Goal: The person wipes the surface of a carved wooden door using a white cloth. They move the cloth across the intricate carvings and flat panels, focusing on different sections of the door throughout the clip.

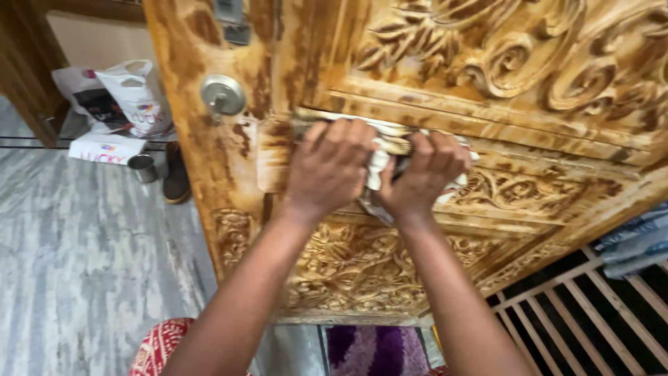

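Far left, floor: grey marbled floor [76,264] runs under the door's free edge; 2 white plastic bags [136,94] lean against the wall in the doorway, with a flat white box [104,147] lying in front of them
Beside the box: small steel cup [144,168] stands on the floor, and a dark shoe [175,174] sits just to its right, close to the door edge
Door: carved wooden door [557,76] fills the upper and right part of the view, its wood blotchy with brown stain, scrollwork above and leafy carving below
Lock: round metal knob [222,95] sits on the door's left stile, above and to the left of the hands
Left hand: left hand [327,167] lies palm-down on the raised moulding between the 2 carved panels, fingers curled over the left end of the cloth and pressing it to the wood
Cloth: crumpled white cloth [381,161] is bunched between the 2 hands, touching the moulding; most of it is hidden under them
Right hand: right hand [424,170] is just beside the left, fingers closed round the cloth's right end
Lower edge: red patterned fabric [158,345] at the bottom left, purple rug [376,348] below the door
Far right: slatted wooden frame [591,313] with dark gaps, folded blue-grey fabric [637,240] above it
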